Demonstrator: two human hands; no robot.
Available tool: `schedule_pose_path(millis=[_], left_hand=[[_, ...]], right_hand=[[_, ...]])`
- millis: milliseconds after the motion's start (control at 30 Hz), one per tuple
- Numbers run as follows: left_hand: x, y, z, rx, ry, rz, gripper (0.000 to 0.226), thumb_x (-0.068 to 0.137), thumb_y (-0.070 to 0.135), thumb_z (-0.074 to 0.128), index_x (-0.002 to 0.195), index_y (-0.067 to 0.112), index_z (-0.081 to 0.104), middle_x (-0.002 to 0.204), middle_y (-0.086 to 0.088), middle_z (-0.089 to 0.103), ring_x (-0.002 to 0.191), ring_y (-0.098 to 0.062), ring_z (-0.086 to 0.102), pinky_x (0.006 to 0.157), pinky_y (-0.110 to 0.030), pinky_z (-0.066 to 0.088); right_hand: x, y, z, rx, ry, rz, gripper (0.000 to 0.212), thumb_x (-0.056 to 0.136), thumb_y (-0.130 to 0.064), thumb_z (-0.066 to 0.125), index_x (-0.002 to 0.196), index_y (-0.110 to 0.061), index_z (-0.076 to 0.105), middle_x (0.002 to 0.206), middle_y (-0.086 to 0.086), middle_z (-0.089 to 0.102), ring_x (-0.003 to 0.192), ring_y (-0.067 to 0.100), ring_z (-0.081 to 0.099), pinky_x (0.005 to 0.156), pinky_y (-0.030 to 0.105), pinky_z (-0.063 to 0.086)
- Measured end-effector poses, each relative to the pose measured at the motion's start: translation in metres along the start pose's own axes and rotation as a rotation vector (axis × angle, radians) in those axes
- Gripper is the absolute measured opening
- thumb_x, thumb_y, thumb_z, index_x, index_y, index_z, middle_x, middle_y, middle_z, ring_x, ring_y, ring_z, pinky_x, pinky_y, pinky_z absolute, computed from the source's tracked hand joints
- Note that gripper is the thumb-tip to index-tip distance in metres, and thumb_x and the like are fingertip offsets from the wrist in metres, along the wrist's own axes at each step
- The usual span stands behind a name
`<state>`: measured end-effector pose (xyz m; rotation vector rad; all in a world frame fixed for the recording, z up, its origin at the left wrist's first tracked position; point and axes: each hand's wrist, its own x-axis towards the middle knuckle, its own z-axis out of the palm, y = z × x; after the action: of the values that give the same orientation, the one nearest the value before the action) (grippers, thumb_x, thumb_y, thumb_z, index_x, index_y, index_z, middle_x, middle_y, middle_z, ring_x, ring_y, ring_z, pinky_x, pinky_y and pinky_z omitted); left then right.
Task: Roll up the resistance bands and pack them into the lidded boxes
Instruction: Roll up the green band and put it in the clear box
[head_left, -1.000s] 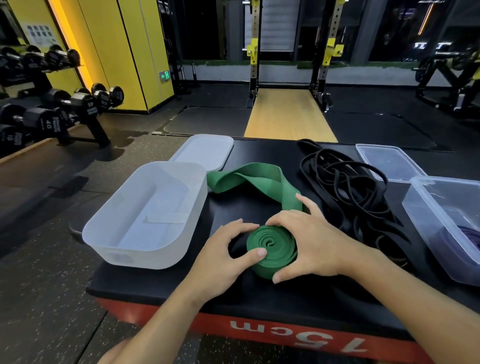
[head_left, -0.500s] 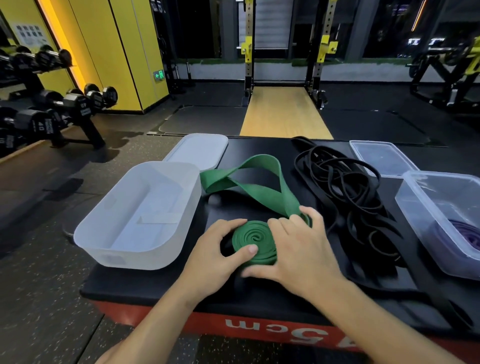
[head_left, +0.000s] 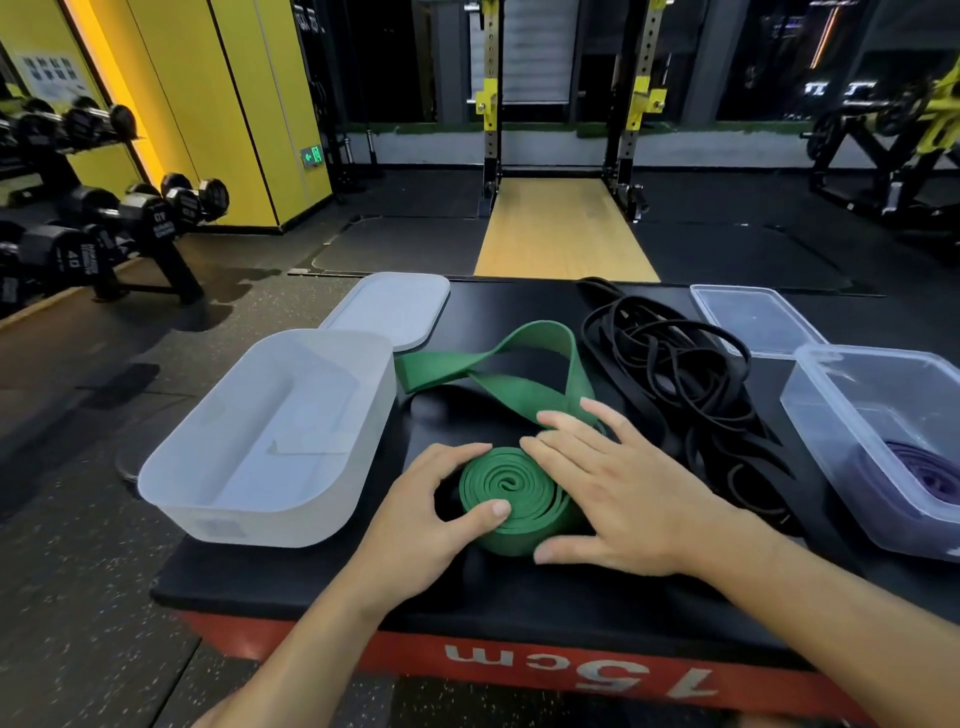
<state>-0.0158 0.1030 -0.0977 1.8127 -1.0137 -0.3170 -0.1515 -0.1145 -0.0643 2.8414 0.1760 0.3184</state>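
Gripping green band (head_left: 511, 499) coil, I had left hand (head_left: 431, 525) fingers curled round it; right hand (head_left: 623, 499) fingers straight, pressing on top.

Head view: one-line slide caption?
Left hand and right hand roll a wide green rubber resistance band beside an open white plastic box.

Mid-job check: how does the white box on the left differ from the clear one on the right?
The frosted white rounded plastic box is cloudy and round-cornered; the clear rectangular plastic box is see-through and squarer. The white box holds no band; the clear box already holds a purple band. Both stand open on the black platform, with the white lid and the clear lid lying behind them.
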Motion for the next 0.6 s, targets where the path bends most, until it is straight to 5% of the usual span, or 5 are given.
schedule_pose_path(millis=[133,300,367,467,600], left_hand=[[0.001,-0.001,-0.002,-0.008,-0.011,-0.017,0.058,0.082,0.051,0.077,0.136,0.037,0.062,0.127,0.021,0.064,0.126,0.001,0.058,0.104,-0.013,0.041],[0.000,-0.003,-0.003,-0.015,-0.031,-0.054,0.062,0.080,0.057,0.077,0.137,0.041,0.060,0.134,0.024,0.064,0.131,0.004,0.055,0.115,-0.033,0.043],[0.000,-0.006,-0.003,-0.011,-0.051,-0.063,0.063,0.081,0.057,0.077,0.139,0.045,0.058,0.137,0.024,0.063,0.133,0.004,0.054,0.121,-0.041,0.038],[-0.001,-0.007,-0.002,-0.026,-0.044,-0.081,0.065,0.081,0.056,0.078,0.140,0.047,0.053,0.137,0.024,0.064,0.134,0.008,0.052,0.123,-0.042,0.036],[-0.002,-0.005,0.001,-0.052,-0.036,-0.076,0.044,0.089,0.050,0.074,0.128,0.041,0.055,0.134,0.025,0.065,0.136,0.008,0.049,0.117,-0.035,0.040]], right_hand=[[0.009,0.013,-0.003,0.013,-0.050,-0.062,0.100,0.089,-0.088,0.029,0.152,-0.012,0.044,0.115,-0.007,0.068,0.119,0.013,0.058,0.125,0.045,0.006],[0.024,0.025,-0.021,0.059,-0.295,-0.036,0.101,0.078,-0.090,0.043,0.160,-0.032,0.026,0.099,-0.012,0.053,0.113,0.008,0.048,0.125,0.037,-0.006],[0.033,0.026,-0.023,0.152,-0.371,-0.002,0.113,0.072,-0.088,0.055,0.163,-0.035,0.011,0.110,-0.010,0.054,0.123,0.007,0.043,0.123,0.036,-0.012],[0.045,0.027,-0.023,0.301,-0.405,-0.002,0.130,0.065,-0.079,0.074,0.163,-0.036,0.001,0.153,-0.020,0.041,0.145,0.001,0.027,0.123,0.036,-0.017],[0.044,0.022,-0.022,0.490,-0.411,0.014,0.122,0.071,-0.059,0.085,0.162,-0.042,0.006,0.159,-0.018,0.037,0.148,-0.003,0.020,0.119,0.027,-0.022]])
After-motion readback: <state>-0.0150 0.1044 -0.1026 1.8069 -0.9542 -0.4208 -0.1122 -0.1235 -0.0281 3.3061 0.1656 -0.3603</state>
